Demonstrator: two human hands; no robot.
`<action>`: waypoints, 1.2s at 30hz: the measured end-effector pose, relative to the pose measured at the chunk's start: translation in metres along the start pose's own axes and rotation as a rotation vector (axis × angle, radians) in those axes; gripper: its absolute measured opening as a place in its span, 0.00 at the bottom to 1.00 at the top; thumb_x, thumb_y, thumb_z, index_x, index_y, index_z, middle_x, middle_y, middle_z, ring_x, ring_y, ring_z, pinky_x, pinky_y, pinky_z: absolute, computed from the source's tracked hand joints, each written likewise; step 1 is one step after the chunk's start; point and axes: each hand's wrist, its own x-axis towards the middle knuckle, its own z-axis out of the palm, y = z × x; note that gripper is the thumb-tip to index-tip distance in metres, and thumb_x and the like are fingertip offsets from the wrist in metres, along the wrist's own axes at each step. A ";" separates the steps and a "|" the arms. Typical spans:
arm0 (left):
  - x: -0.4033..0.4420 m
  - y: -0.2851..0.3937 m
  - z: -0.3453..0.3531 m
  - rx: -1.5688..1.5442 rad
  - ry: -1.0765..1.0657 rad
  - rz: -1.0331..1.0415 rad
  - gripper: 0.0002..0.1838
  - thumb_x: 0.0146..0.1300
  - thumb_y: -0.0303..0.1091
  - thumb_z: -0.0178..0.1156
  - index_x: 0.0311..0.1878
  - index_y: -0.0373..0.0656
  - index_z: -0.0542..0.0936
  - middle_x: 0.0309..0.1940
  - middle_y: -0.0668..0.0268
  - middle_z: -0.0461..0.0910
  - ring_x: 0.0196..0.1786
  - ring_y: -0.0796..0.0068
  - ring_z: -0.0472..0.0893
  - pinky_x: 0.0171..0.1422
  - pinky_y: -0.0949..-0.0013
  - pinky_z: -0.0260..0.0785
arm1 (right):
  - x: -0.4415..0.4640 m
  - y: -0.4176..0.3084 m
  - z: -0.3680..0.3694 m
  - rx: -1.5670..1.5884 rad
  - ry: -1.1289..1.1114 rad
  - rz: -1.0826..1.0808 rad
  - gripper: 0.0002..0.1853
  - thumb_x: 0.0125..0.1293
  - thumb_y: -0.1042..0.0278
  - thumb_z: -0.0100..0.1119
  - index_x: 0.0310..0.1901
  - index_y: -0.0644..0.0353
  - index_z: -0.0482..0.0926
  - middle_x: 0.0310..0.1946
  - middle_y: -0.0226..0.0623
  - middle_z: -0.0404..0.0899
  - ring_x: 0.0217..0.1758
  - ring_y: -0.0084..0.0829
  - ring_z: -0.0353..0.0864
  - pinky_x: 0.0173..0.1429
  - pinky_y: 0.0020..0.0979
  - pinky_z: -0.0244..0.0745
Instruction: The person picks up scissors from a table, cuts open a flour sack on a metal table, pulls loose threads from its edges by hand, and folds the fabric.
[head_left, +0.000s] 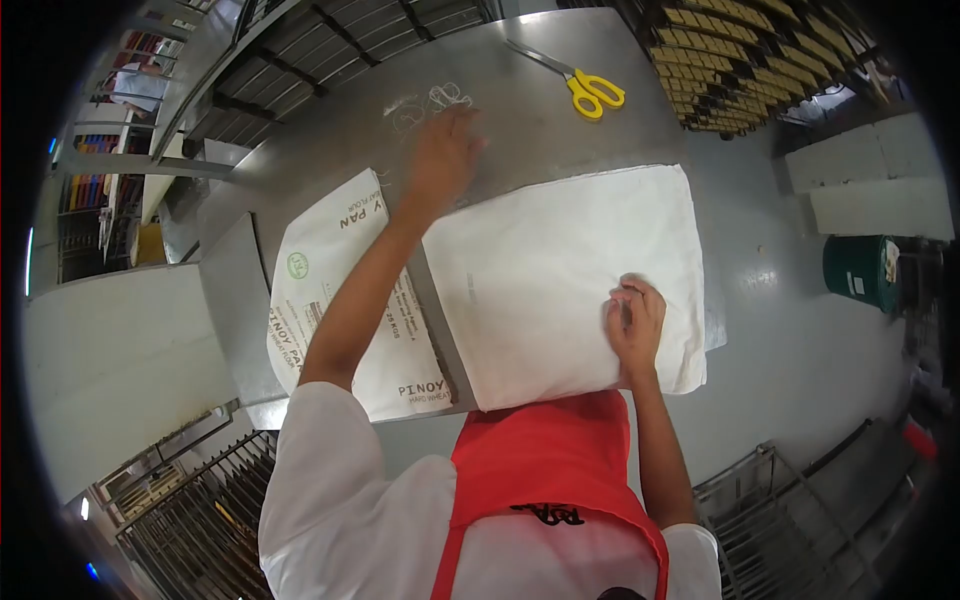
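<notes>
My left hand (445,160) is stretched over the metal table, close to a loose tangle of white thread (447,96). Motion blurs its fingers, so whether they hold anything is hidden. On the right, my right hand (637,322) rests on a plain white cloth sack (560,270), fingers loosely curled, a gap showing between thumb and fingers. Under my left forearm lies a printed flour sack (345,235) with brown lettering and a green round mark. Scissors with yellow handles (594,95) lie toward the far side of the table, blades pointing away to the left.
The steel table (560,150) carries the sacks. Racks with stacked trays (760,60) stand beyond its far right corner, and a metal rack (300,65) borders the far left. A green bin (858,272) stands on the floor at right. Another person (140,88) is at far left.
</notes>
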 end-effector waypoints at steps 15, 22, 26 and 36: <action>-0.017 0.092 0.051 -0.253 -0.608 -0.254 0.30 0.57 0.58 0.68 0.45 0.37 0.84 0.40 0.53 0.85 0.48 0.53 0.82 0.54 0.55 0.70 | 0.000 0.001 0.001 0.009 0.025 -0.007 0.09 0.55 0.77 0.62 0.39 0.56 0.80 0.49 0.37 0.79 0.55 0.42 0.76 0.61 0.41 0.67; 0.013 0.082 0.082 -0.746 -0.701 -0.392 0.19 0.58 0.45 0.72 0.41 0.37 0.85 0.32 0.62 0.84 0.32 0.76 0.77 0.40 0.68 0.70 | -0.003 0.013 0.000 0.055 -0.002 -0.032 0.10 0.54 0.75 0.63 0.39 0.54 0.79 0.52 0.34 0.77 0.56 0.41 0.75 0.62 0.42 0.66; 0.018 0.079 0.087 -0.764 -0.697 -0.406 0.17 0.62 0.43 0.70 0.43 0.37 0.86 0.35 0.65 0.85 0.35 0.80 0.77 0.41 0.72 0.70 | -0.004 0.018 0.000 0.072 0.010 -0.024 0.10 0.54 0.74 0.63 0.39 0.54 0.79 0.52 0.35 0.77 0.57 0.41 0.75 0.62 0.43 0.65; 0.024 0.080 0.060 -1.073 -0.564 -0.830 0.16 0.69 0.41 0.63 0.52 0.40 0.84 0.38 0.68 0.84 0.39 0.80 0.81 0.46 0.75 0.75 | -0.002 0.021 -0.008 0.141 0.016 -0.056 0.08 0.54 0.75 0.63 0.37 0.54 0.79 0.52 0.35 0.77 0.59 0.43 0.74 0.65 0.45 0.65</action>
